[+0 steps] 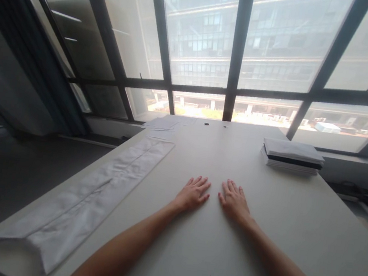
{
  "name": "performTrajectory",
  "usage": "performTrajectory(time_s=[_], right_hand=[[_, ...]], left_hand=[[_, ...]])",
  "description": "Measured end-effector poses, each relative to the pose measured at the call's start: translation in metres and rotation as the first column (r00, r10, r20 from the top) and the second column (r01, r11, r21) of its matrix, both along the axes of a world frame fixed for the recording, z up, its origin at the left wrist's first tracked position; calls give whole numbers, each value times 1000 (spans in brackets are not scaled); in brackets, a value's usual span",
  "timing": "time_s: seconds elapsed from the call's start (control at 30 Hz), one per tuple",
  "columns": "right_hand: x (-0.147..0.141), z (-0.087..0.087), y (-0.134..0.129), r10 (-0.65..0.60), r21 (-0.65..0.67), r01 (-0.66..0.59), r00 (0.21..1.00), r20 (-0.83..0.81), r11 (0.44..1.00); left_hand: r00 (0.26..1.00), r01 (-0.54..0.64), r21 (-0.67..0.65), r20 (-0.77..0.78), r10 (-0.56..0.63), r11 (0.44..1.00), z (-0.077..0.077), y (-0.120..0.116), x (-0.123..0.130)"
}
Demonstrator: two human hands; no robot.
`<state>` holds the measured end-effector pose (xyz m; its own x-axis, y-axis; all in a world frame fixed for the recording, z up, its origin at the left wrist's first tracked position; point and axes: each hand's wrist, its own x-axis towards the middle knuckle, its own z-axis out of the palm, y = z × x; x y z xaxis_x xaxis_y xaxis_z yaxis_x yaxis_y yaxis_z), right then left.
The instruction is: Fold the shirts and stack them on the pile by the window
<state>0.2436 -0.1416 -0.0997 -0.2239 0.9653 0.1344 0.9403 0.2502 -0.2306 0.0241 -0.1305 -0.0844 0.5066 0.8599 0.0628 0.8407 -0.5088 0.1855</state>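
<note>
Both my hands lie palm down on the white table (207, 261), a small gap between them. My left hand (193, 193) has its fingers spread and holds nothing. My right hand (234, 200) is flat too, fingers apart, with nothing in it. To the left, a long white folded piece (92, 193), wrinkled along its middle and perhaps fabric or paper, stretches along the table's left side. At the far right sits a stack of white folded pieces (292, 150) with a black layer in it. Neither hand touches these.
Several white sheets (161, 125) lie at the table's far left corner. Two small dark spots, one a round hole (206, 124), show near the far edge. Beyond stand large windows with dark frames (238, 49). A dark curtain (35, 46) hangs at left.
</note>
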Motion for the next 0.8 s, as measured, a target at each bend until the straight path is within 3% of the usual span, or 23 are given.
performTrajectory(time_s=[0.17, 0.3, 0.4, 0.53, 0.67, 0.73, 0.8], right_hand=[[1, -1, -1, 0, 26, -1, 1000, 10, 1000], [2, -4, 1, 3, 26, -3, 1000, 16, 1000], [3, -6, 2, 9, 16, -9, 1000, 22, 1000], [5, -10, 2, 15, 38, -16, 999, 34, 999], [5, -14, 2, 14, 69, -17, 999, 50, 997], [6, -17, 3, 12, 78, -16, 998, 55, 997], [6, -19, 3, 11, 84, -16, 998, 55, 996]], left_hand=[[997, 47, -34, 56, -45, 998, 0, 7, -4], [975, 151, -79, 176, -136, 985, 21, 18, -37], [973, 109, -19, 208, -102, 994, 47, 25, -98], [984, -158, 85, 96, 149, 984, 68, 20, -218], [915, -387, 95, -83, 395, 917, 56, -10, -323], [872, -468, 65, -128, 472, 882, 43, -27, -350], [847, -512, 47, -139, 513, 858, 31, -38, -361]])
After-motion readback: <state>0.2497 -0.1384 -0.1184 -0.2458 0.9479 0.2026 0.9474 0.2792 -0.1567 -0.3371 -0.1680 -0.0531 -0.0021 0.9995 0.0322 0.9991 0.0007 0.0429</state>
